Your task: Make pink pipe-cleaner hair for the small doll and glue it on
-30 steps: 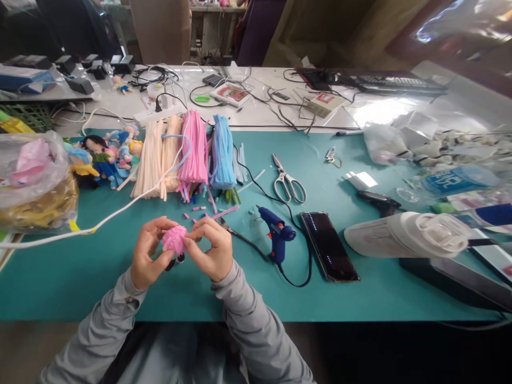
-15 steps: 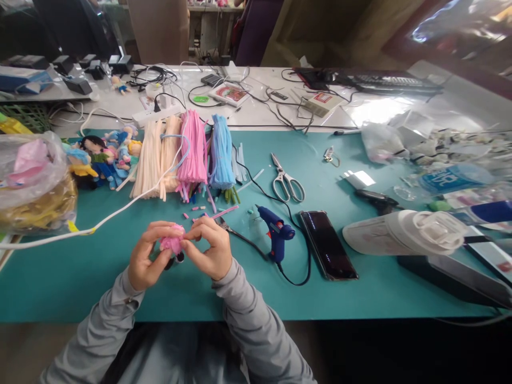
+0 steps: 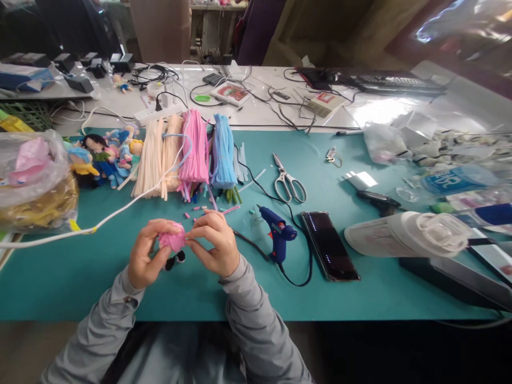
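My left hand (image 3: 147, 255) is closed around a small pink ruffled piece (image 3: 172, 238), thumb below and fingers above. Two dark, rounded ends with a little white (image 3: 175, 260) show just under it, like the feet of a small doll. With thumb and forefinger together, my right hand (image 3: 216, 242) pinches at the right edge of the pink piece. Whether a thin strand lies between those fingertips is too small to tell. Behind the hands lie short cut bits of pink pipe cleaner (image 3: 200, 208). A blue hot glue gun (image 3: 278, 234) stands to the right of my right hand.
Bundles of peach (image 3: 150, 160), pink (image 3: 194, 149) and blue pipe cleaners (image 3: 223, 152) lie behind the hands, crossed by a white cable (image 3: 120, 213). Small dolls (image 3: 106, 152) are at left. Scissors (image 3: 288, 181), a phone (image 3: 330, 245) and a white tumbler (image 3: 400, 233) lie rightward.
My right hand has shifted slightly right, and more of the pink piece shows between the hands. Both hands keep their hold; the view has moved a little.
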Motion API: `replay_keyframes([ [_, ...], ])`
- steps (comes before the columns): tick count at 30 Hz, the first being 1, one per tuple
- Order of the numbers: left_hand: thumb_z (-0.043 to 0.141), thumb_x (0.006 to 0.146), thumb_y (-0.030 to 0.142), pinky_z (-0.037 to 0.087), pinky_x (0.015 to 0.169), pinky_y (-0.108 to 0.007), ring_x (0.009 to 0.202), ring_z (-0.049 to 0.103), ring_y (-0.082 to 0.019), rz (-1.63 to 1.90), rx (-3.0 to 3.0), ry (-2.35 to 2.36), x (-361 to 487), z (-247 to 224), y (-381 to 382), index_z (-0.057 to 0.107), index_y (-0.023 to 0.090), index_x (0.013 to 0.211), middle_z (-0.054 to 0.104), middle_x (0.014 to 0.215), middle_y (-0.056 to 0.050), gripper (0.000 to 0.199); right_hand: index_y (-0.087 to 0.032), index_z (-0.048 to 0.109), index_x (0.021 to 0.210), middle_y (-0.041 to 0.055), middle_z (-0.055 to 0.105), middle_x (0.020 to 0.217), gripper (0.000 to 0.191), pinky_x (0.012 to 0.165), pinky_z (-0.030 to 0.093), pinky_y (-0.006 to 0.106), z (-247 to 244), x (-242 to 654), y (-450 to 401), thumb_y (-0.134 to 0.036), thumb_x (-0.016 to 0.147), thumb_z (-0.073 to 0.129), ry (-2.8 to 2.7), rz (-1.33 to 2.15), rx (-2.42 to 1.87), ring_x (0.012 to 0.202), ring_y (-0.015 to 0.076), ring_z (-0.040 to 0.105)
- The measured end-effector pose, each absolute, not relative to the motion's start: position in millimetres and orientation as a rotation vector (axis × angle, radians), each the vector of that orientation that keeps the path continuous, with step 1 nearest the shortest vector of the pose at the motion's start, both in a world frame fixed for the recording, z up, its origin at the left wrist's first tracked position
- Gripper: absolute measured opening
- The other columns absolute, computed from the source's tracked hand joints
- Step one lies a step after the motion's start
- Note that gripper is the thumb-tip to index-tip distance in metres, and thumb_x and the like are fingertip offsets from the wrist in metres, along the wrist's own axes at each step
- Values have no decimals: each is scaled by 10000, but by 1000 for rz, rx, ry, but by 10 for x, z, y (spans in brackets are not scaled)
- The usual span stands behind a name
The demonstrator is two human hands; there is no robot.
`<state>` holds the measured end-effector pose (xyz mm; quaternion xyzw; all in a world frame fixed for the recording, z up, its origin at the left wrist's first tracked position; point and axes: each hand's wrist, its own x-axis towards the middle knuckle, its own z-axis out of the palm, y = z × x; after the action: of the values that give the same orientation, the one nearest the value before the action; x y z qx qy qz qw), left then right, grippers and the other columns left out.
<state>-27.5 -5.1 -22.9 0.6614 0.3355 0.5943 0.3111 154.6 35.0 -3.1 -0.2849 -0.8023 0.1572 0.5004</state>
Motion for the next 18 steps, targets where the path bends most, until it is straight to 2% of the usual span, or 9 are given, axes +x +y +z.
replay_keyframes([
  [9, 608, 835, 97, 503, 902, -429, 1051, 613, -244, 1558, 1699, 891, -264, -214, -54, 581, 248, 1202, 680, 1037, -73, 397, -227, 616, 828, 19, 642, 786, 126, 892, 468, 388, -33, 1537, 350, -214, 925, 536, -1990, 363, -668, 739, 159, 615],
  [18, 592, 857, 104, 503, 925, -412, 1069, 625, -225, 1599, 1589, 899, -259, -264, -77, 568, 248, 1231, 694, 1049, -65, 402, -224, 633, 864, 34, 645, 811, 86, 885, 480, 412, -42, 1552, 333, -246, 908, 563, -1899, 462, -731, 781, 185, 627],
])
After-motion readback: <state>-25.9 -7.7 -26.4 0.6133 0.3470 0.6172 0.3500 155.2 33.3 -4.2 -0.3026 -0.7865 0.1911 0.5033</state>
